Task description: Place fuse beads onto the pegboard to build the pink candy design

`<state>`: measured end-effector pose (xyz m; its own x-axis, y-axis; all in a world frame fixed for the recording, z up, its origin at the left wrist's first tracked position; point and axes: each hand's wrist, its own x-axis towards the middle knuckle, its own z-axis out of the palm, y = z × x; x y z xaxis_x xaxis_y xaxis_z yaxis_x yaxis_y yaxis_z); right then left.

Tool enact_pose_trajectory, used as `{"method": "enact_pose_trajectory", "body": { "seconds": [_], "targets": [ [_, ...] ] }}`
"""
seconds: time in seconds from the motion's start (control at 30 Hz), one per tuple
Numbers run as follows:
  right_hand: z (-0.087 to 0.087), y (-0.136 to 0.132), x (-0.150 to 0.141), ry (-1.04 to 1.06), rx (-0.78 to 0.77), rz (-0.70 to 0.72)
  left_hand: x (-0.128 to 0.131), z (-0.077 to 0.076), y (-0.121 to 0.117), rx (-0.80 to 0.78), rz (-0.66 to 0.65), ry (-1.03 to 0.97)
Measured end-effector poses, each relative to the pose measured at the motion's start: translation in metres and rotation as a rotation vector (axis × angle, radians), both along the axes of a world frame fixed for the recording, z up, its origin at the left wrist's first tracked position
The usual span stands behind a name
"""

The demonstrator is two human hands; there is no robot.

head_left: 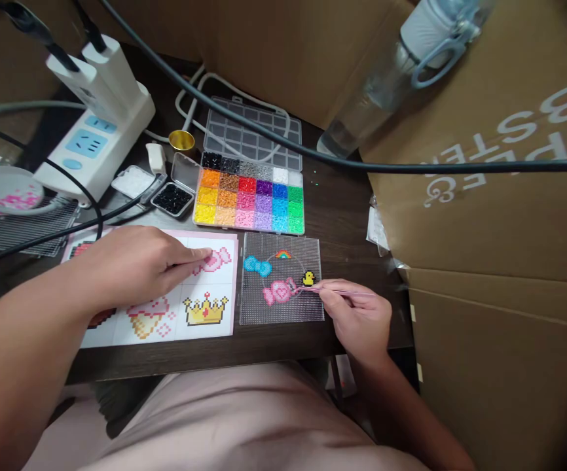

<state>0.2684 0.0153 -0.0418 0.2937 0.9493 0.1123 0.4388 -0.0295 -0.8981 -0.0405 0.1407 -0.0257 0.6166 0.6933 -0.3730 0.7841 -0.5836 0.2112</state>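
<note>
My left hand [148, 261] rests over a printed pattern sheet [224, 307], holding nothing. Its index finger is stretched out and touches the pink candy picture [219, 260]; the other fingers are partly hidden. In my right hand [359, 317] is a thin pair of pink tweezers [347, 292], pinched between thumb and fingers. Their tips are at the right end of a pink bead candy [280, 292] on the clear pegboard [283, 315]. Also on the pegboard are a blue bead bow [258, 265], a small rainbow [283, 254] and a yellow duck [308, 279].
Behind the pegboard stands an open bead box [249, 196] with coloured compartments. Left of it are a small case of black beads [172, 199], a case of white beads [133, 181] and a power strip [91, 140]. A black cable [264, 136] crosses overhead. A bottle [376, 91] leans at right by cardboard [484, 229].
</note>
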Motion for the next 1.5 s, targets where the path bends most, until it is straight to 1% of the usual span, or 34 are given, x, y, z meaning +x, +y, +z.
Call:
{"method": "enact_pose_trajectory", "body": {
  "seconds": [0.17, 0.43, 0.63, 0.87, 1.1, 1.33, 1.5],
  "targets": [
    [-0.006, -0.002, 0.0, -0.01, 0.039, -0.004, 0.003, 0.002, 0.001, -0.011, 0.01, 0.048],
    [-0.006, 0.0, -0.003, -0.026, 0.048, 0.009, 0.003, 0.001, -0.001, -0.01, -0.004, 0.037],
    [-0.007, -0.001, -0.002, -0.032, 0.041, 0.026, 0.002, -0.001, 0.0, -0.012, 0.012, 0.036],
    [-0.008, -0.002, -0.002, -0.035, 0.023, 0.024, 0.0, 0.0, 0.001, -0.031, 0.012, 0.04],
    [-0.008, -0.001, -0.003, -0.045, 0.041, 0.017, 0.002, -0.001, 0.001, -0.013, 0.003, 0.04],
    [-0.008, -0.002, -0.004, -0.069, 0.066, 0.002, -0.001, -0.005, 0.0, 0.005, 0.009, -0.018],
    [-0.009, -0.002, 0.0, -0.013, 0.072, -0.004, -0.003, -0.008, 0.0, 0.05, -0.021, -0.058]
  ]
}}
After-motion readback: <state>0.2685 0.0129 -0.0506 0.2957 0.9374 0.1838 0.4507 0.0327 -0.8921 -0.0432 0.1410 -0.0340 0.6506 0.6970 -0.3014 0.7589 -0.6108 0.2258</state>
